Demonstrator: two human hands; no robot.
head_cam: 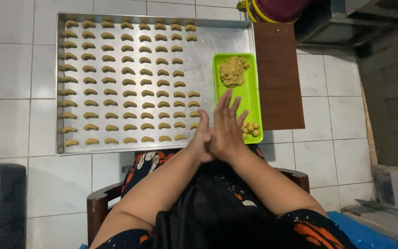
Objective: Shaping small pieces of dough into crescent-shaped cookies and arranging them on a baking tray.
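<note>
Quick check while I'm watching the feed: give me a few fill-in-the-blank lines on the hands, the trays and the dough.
1. The left hand and right hand are pressed ____ palm to palm.
2. The lump of dough lies on the small ____ tray.
3. The crescent-shaped pieces lie in rows on the large ____ tray.
4. The small dough balls sit at the ____ end of the small tray.

Missing words: together; green; metal; near
</note>
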